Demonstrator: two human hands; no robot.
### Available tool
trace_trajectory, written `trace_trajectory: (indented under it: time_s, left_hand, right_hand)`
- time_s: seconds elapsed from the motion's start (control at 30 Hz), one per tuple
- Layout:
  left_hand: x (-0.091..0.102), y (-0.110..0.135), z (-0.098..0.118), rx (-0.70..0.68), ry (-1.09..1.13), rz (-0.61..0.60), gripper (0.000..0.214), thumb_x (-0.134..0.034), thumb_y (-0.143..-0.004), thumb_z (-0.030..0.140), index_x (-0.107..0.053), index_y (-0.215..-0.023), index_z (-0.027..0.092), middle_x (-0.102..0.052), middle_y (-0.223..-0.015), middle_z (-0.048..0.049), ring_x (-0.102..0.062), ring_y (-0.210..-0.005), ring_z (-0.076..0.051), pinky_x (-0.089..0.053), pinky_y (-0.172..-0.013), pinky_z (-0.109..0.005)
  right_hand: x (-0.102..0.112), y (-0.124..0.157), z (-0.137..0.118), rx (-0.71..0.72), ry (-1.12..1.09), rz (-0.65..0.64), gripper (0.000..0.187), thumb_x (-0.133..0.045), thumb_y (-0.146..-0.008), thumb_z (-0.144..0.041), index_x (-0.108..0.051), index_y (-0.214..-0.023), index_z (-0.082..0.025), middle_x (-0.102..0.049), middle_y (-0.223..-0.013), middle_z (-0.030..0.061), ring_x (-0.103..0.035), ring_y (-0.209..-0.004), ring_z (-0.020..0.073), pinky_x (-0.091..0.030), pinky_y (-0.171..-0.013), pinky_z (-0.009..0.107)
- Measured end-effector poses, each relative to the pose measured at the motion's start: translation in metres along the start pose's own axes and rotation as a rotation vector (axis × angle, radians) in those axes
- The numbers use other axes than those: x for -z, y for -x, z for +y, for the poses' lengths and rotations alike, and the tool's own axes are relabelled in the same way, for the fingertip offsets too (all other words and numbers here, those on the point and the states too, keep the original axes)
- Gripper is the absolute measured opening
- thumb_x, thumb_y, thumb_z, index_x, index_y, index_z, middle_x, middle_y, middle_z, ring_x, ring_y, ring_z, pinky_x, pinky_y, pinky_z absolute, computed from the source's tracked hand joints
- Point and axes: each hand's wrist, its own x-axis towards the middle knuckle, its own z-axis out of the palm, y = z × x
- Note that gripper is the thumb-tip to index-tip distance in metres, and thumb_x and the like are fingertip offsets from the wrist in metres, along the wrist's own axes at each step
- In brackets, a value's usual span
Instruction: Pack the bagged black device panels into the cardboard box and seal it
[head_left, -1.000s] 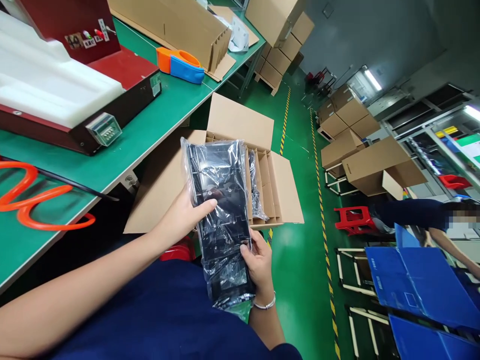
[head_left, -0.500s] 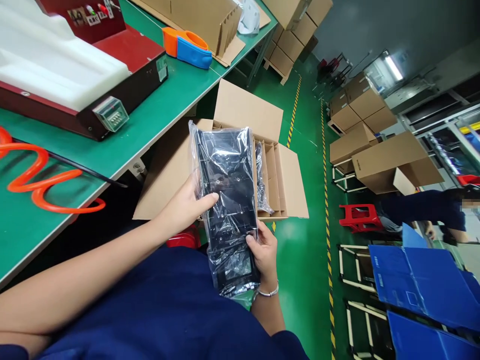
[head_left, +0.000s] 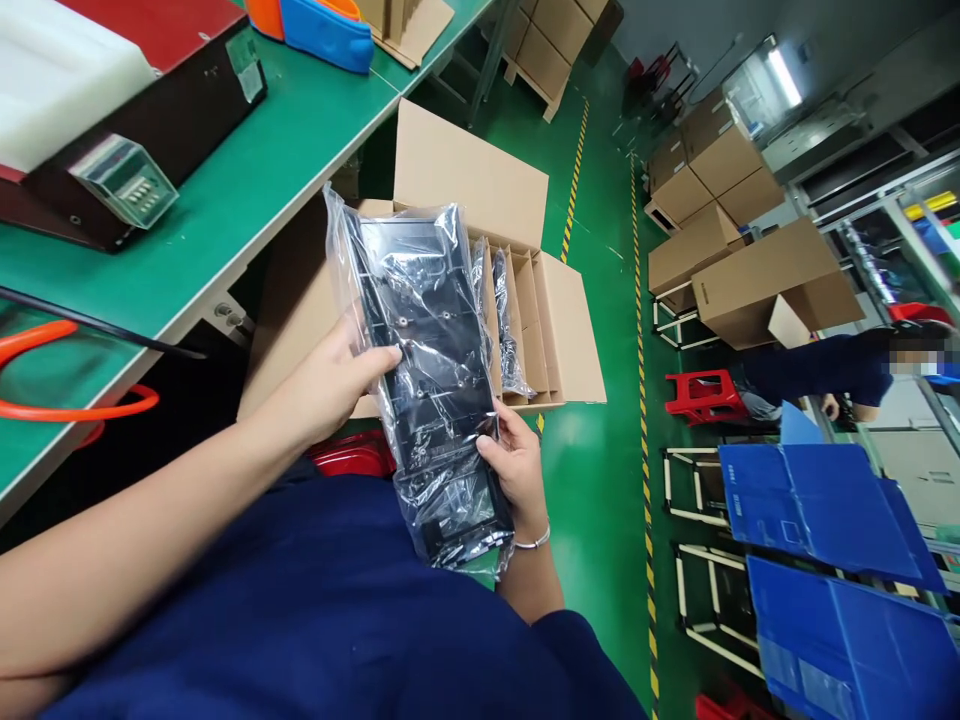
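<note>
Between my two hands is a black plastic panel (head_left: 439, 375) in a clear plastic bag, long and tilted, with small screw bosses on its face. My left hand (head_left: 341, 375) grips its left edge, thumb on top and fingers hidden behind. At the lower right edge my right hand (head_left: 514, 462) is closed on it, thumb across the front. Just beyond the panel stands an open cardboard box (head_left: 574, 330) with upright dividers. Another bagged black part (head_left: 508, 335) is in one of its slots.
On the left, a green workbench (head_left: 300, 130) bears a red fixture (head_left: 187, 35) with white foam and an orange coiled hose (head_left: 97, 408). A red stool (head_left: 352, 453) is under the box. To the right are a seated co-worker (head_left: 810, 365), blue bins (head_left: 817, 500) and stacked cartons (head_left: 690, 190).
The view has shifted, so bench, box and panel appear further left and higher. Both hands keep their hold on the bagged panel, which is tilted slightly more. More of the box's slots shows.
</note>
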Motion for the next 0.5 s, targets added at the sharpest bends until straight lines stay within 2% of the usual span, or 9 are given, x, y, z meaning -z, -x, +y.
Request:
trace_trajectory:
  time_s: [0.07,0.13,0.27,0.37,0.5]
  left_hand:
    - [0.0,-0.002,0.0,0.135,0.09,0.039,0.055,-0.061,-0.074,0.023,-0.053,-0.128,0.018,-0.068,-0.111,-0.0065,-0.067,-0.09,-0.024,-0.059,-0.087,-0.044]
    - [-0.001,-0.005,0.002,0.216,0.137,0.079,0.05,-0.058,-0.074,0.019,-0.053,-0.124,0.017,-0.069,-0.102,-0.0058,-0.067,-0.085,-0.023,-0.06,-0.087,-0.046]
    - [-0.004,-0.013,0.008,0.266,0.191,0.133,0.04,-0.054,-0.074,0.013,-0.053,-0.114,0.017,-0.068,-0.092,-0.004,-0.068,-0.095,-0.025,-0.056,-0.095,-0.054]
    - [-0.006,-0.018,0.009,0.255,0.193,0.111,0.036,-0.054,-0.073,0.013,-0.052,-0.109,0.016,-0.067,-0.091,-0.0042,-0.066,-0.104,-0.027,-0.053,-0.099,-0.058]
    - [-0.009,-0.021,0.009,0.237,0.2,0.075,0.038,-0.054,-0.075,0.011,-0.05,-0.112,0.015,-0.067,-0.097,-0.0052,-0.063,-0.113,-0.028,-0.05,-0.101,-0.06]
  right_hand:
    - [0.002,-0.004,-0.002,-0.009,-0.044,-0.049,0.055,-0.077,-0.078,-0.044,-0.065,-0.129,-0.026,-0.066,-0.134,0.0031,-0.059,-0.127,0.0252,-0.044,-0.114,0.043]
    - [0.003,-0.008,-0.003,-0.016,-0.058,-0.082,0.061,-0.076,-0.077,-0.052,-0.065,-0.13,-0.025,-0.064,-0.136,0.0043,-0.057,-0.13,0.0267,-0.041,-0.115,0.046]
    - [0.005,-0.014,-0.004,-0.008,-0.04,-0.073,0.067,-0.069,-0.078,-0.066,-0.065,-0.129,-0.024,-0.062,-0.139,0.006,-0.057,-0.129,0.0274,-0.041,-0.115,0.047]
    - [0.005,-0.016,-0.006,0.007,-0.021,-0.041,0.064,-0.065,-0.08,-0.066,-0.065,-0.128,-0.024,-0.063,-0.137,0.0054,-0.058,-0.128,0.0265,-0.043,-0.114,0.047]
    - [0.005,-0.015,-0.008,0.013,0.023,-0.005,0.059,-0.063,-0.081,-0.066,-0.066,-0.125,-0.027,-0.065,-0.135,0.0026,-0.056,-0.13,0.0253,-0.043,-0.114,0.046]
